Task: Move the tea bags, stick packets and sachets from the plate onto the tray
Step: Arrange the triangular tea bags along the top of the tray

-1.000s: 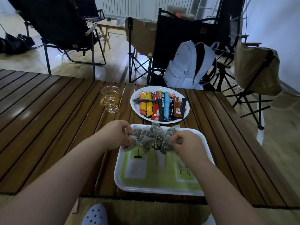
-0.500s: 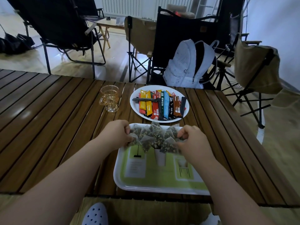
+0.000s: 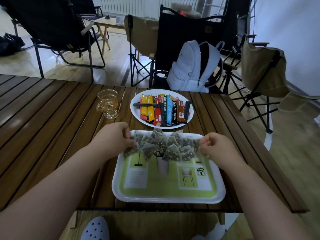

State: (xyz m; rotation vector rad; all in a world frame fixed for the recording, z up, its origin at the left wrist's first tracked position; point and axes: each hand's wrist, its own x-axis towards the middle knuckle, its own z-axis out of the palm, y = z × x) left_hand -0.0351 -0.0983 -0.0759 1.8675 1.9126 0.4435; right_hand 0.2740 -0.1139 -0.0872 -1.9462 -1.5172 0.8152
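A white tray [image 3: 168, 198] with a green printed inside lies near the table's front edge. Several pyramid tea bags [image 3: 166, 146] are heaped across its far part. My left hand [image 3: 115, 137] sits at the heap's left end and pinches a tea bag there. At the right end my right hand [image 3: 213, 146] has its fingers curled and pinches the edge of a tea bag. Behind the tray stands a white plate [image 3: 136, 110] that holds several coloured stick packets [image 3: 162, 110] side by side.
An amber glass cup [image 3: 108, 105] stands left of the plate on the wooden slatted table [image 3: 43, 127]. Folding chairs and a white backpack [image 3: 192, 66] stand beyond the far edge. My shoe [image 3: 95, 229] shows below the front edge.
Both hands have moved apart, the right one further right, spreading the tea bags wider across the tray's far part. The plate and cup have not moved.
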